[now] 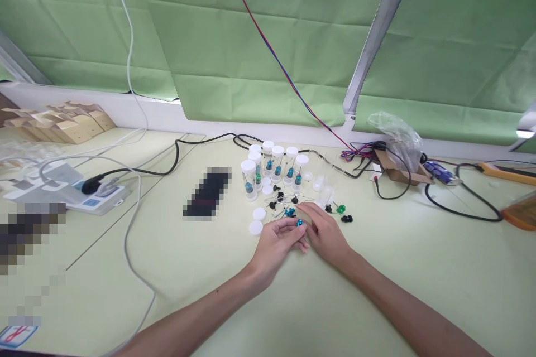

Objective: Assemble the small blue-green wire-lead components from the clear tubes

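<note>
The left hand (pixel 274 242) is pinching a small blue piece (pixel 300 223) between thumb and fingers, in front of white-capped tubes (pixel 277 163) that are standing toward the back edge of the tabletop (pixel 188 256). The right hand (pixel 329 234) is curving close beside it, near loose black parts (pixel 280 196); whether it is gripping anything, I cannot tell.

Green blinds (pixel 259 83) along the far side; red-and-blue wires (pixel 276 59) slant down before them. Far left on the counter (pixel 188 268): cardboard boxes (pixel 75 127), close together. Nearer, left: white power strip (pixel 100 204), black plug (pixel 91 184) in it. Far right: crumpled clear bag (pixel 404 142) at an open carton (pixel 404 173). Right edge, I see an orange object, (pixel 521 209) partly cut off.
</note>
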The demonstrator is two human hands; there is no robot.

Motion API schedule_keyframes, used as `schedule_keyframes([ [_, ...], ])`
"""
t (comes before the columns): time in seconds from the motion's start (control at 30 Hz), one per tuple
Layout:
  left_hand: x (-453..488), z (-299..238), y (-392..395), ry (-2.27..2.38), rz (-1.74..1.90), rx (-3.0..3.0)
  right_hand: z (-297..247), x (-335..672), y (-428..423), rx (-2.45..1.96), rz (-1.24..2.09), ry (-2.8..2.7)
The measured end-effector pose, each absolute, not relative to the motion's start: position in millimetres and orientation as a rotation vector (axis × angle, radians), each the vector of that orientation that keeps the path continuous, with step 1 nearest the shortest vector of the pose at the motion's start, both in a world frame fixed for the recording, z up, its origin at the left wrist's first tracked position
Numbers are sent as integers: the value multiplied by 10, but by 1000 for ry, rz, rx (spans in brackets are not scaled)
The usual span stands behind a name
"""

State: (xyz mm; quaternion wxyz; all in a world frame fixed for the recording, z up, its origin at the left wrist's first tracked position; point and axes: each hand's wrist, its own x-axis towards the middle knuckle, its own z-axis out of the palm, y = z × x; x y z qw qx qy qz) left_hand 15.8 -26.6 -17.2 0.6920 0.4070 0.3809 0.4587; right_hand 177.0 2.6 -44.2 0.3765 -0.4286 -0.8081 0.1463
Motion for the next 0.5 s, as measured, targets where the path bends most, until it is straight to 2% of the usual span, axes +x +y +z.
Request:
schedule_keyframes([
  [0.5, 167, -116, -292, 852, 995, 949, -431, 1790, 33, -1072, 447, -2167],
])
